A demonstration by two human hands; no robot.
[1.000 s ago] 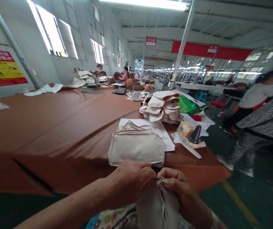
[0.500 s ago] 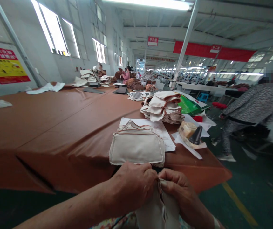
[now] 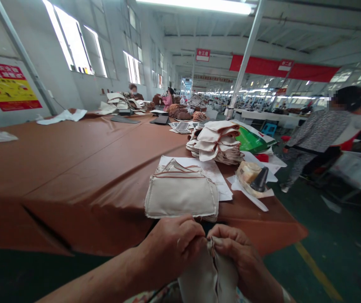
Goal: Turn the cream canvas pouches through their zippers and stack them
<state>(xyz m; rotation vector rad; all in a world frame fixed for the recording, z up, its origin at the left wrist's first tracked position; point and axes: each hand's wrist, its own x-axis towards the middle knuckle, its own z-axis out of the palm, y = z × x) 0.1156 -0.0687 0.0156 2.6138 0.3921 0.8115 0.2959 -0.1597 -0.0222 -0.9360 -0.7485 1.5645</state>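
Observation:
Over my lap, a cream fabric piece (image 3: 196, 275) with a dark seam or opening down its middle hangs from both hands. My left hand (image 3: 177, 244) pinches its top edge from the left, fingers closed. Close beside it, my right hand (image 3: 235, 248) grips the same edge with thumb and bent fingers. The fingertips nearly meet at the top of the seam. Just beyond my hands, a stack of cream fabric pouches (image 3: 182, 195) with brown trim lies at the table's near edge, partly over white paper (image 3: 222, 185).
A brown-covered table (image 3: 82, 168) stretches ahead. Folded cream pieces (image 3: 214, 141) are piled behind the stack, next to a green bag (image 3: 251, 139). A dark cone (image 3: 259, 180) and a yellowish block (image 3: 248, 171) sit at right. A person (image 3: 315, 130) stands in the right aisle.
My left hand has shifted slightly right and down along the cream piece's edge; my right hand stays nearly in place. The person at right has moved, and another person shows behind.

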